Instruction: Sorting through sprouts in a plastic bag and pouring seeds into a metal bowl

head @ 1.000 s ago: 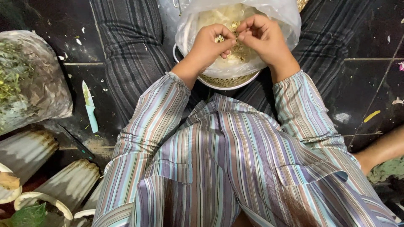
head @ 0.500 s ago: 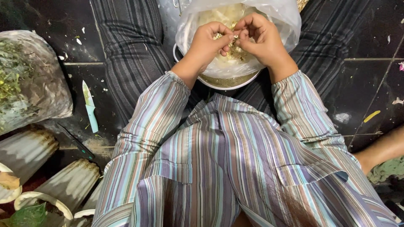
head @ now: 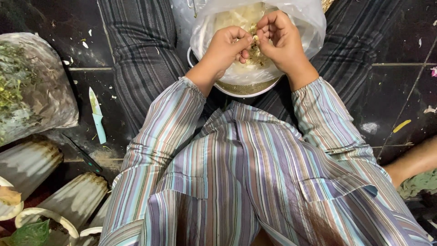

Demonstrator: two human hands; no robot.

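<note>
My left hand (head: 225, 48) and my right hand (head: 282, 38) meet over a round metal strainer bowl (head: 248, 89) lined with a clear plastic bag (head: 309, 18). Between the fingertips of both hands I pinch a small pale, brownish piece of plant matter (head: 255, 43). Pale peeled bits lie heaped inside the bag below the hands. The bowl rests between my knees, and striped sleeves cover both forearms.
A small knife with a light blue handle (head: 97, 119) lies on the dark tiled floor at left. Further left, a clear bag of green herbs (head: 27, 86) sits. Ribbed pots (head: 68, 200) stand at bottom left. Another person's bare limb (head: 414, 161) shows at right.
Both hands have stayed over the bowl, their fingers shifting slightly as they work the small piece. The view has drifted a little.
</note>
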